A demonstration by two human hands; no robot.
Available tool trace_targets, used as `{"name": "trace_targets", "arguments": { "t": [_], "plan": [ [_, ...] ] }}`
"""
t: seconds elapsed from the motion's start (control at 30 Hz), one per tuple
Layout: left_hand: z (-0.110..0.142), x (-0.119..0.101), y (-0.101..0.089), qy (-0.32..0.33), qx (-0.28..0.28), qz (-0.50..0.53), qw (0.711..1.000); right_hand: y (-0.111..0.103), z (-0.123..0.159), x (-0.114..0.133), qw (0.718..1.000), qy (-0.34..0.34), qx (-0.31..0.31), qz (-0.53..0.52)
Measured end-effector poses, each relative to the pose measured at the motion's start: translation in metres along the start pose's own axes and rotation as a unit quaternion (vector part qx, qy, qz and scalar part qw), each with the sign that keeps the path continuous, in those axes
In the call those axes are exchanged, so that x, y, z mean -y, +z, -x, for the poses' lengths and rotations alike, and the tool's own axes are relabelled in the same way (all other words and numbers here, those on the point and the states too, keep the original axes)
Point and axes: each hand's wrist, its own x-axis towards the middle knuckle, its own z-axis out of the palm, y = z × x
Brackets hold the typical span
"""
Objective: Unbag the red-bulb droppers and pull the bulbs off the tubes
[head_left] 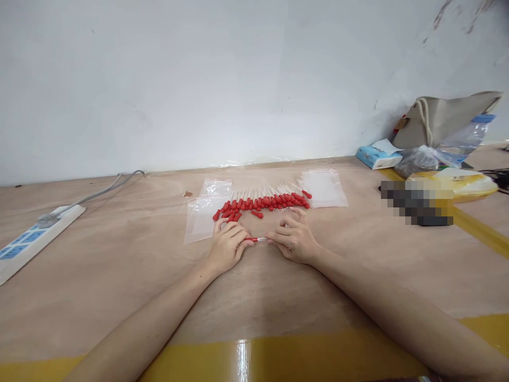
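Between my hands lies a dropper, its red rubber bulb (251,239) joined in line with a clear thin tube (261,239). My left hand (229,245) pinches the bulb end. The tube end is pinched by the fingers of my right hand (295,239), which cover its tip. Just beyond, a row of droppers with red bulbs (266,201) lies with the pale tubes pointing to the wall. Loose red bulbs (257,214) sit in front of that row. Several clear tubes (283,213) lie partly hidden behind my right fingers.
Flat clear plastic bags lie left (202,215) and right (325,188) of the row. At far left is a power strip (40,233) with a grey cable. A tissue box (377,155), a beige bag (453,119), a plastic bottle (475,132) and a yellow packet (473,184) stand at right.
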Motion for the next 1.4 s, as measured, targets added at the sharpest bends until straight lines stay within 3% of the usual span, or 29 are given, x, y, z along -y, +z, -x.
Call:
{"name": "trace_targets", "arguments": {
  "t": [0.37,1.07,1.3,1.4],
  "plan": [
    [0.001,-0.004,-0.004,0.035,0.01,-0.002,0.999,0.004,0.004,-0.002,0.999,-0.034,-0.033,0.003],
    [0.006,-0.002,-0.005,0.039,0.031,0.046,0.998,0.001,0.008,-0.003,0.997,-0.052,-0.05,-0.006],
    [0.007,-0.004,-0.005,0.028,0.017,0.114,0.993,-0.001,0.009,-0.004,0.996,-0.064,-0.068,-0.01],
    [0.008,0.007,-0.008,-0.032,-0.042,0.144,0.988,-0.007,0.014,-0.015,0.997,-0.027,-0.075,-0.008]
  ]
}}
